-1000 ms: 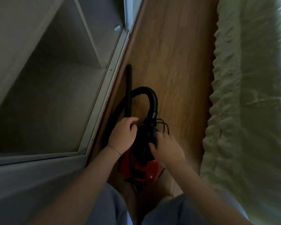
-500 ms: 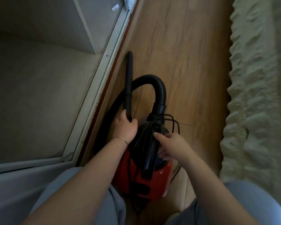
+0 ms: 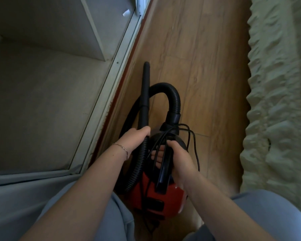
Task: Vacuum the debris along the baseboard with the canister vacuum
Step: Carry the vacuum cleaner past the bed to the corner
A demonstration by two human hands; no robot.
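two grips, two jobs: left hand [image 3: 133,141] wraps the wand [image 3: 145,87], likely to steer it along the baseboard [image 3: 129,68]; right hand [image 3: 180,159] clasps the handle [image 3: 163,171] to lift the canister [image 3: 170,195].

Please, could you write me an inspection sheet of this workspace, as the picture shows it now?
Surface: brown wood-plank floor; no debris can be made out on it.
Job's things: red and black canister vacuum beside the reddish baseboard; its black ribbed hose loops to a black rigid wand that points along the baseboard.
Clutter: small white scrap inside the white-framed pale recess.
Hands: left hand grips the wand's lower end; right hand grips the black carry handle.
Cables: black power cord hangs in loose loops over the canister.
Surroundings: the recess at left; pale green textured cover at right.
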